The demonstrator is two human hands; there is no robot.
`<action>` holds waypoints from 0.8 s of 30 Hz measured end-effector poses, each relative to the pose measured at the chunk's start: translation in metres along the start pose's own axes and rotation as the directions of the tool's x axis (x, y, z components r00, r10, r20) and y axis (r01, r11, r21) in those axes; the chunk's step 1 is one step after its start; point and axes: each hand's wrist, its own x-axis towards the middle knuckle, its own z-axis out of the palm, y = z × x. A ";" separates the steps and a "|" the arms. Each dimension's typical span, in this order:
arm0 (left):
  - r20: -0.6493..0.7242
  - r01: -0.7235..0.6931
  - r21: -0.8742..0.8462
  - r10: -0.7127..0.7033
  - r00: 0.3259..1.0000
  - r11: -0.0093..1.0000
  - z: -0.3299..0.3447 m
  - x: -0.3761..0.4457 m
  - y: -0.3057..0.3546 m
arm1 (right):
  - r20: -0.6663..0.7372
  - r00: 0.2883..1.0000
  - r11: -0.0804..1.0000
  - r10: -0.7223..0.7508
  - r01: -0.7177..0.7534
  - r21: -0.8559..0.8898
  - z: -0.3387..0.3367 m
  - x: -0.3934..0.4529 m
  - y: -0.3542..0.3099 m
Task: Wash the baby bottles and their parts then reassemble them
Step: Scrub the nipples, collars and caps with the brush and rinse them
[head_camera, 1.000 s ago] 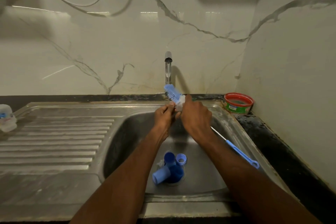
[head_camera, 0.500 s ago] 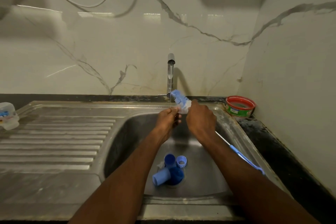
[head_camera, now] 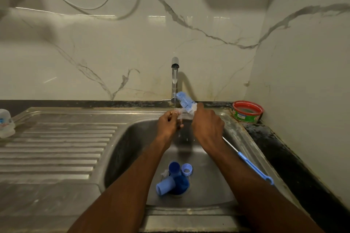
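The left hand (head_camera: 168, 124) pinches a small clear bottle part (head_camera: 179, 112) between its curled fingertips, right under the thin stream from the tap (head_camera: 174, 79). What the part is exactly is too blurred to tell. The right hand (head_camera: 207, 126) has its fingers wrapped round the bottle brush (head_camera: 186, 102) just below the bristles; the blue and white bristle head sticks up past the thumb beside the clear part, and the long blue handle trails back over the sink's right edge. Down in the sink (head_camera: 132, 147), over the drain, lie several blue parts (head_camera: 175, 179): two upright cups or rings, one light blue cap on its side and a darker round piece. A clear bottle (head_camera: 5, 123) stands on the drainboard at far left. A red-rimmed tub (head_camera: 247, 111) sits on the counter at the right corner
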 end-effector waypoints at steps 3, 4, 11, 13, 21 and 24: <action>-0.053 0.073 -0.051 -0.075 0.996 0.996 -0.003 0.004 -0.005 | 0.009 1.000 1.000 0.006 -0.006 0.008 -0.004 -0.002 0.002; -0.055 0.081 -0.038 -0.083 0.995 0.996 -0.003 0.005 -0.007 | 0.033 0.999 1.000 -0.015 0.015 0.004 -0.002 -0.005 0.001; -0.038 -0.048 0.048 0.050 0.998 0.998 0.001 0.000 0.005 | 0.033 0.999 0.997 -0.020 0.022 -0.077 -0.010 0.002 0.010; -0.045 -0.074 0.103 0.079 0.996 0.992 -0.005 0.001 0.006 | 0.029 0.999 0.998 -0.030 0.032 -0.052 -0.016 0.006 0.017; 0.164 -0.405 0.656 0.403 0.900 0.637 -0.026 0.010 0.004 | -0.088 0.973 0.976 -0.211 0.205 -0.071 -0.017 -0.002 0.059; 0.232 -0.454 0.658 0.412 0.881 0.600 -0.026 0.009 0.006 | -0.077 0.969 0.971 -0.236 0.231 -0.067 -0.015 -0.003 0.064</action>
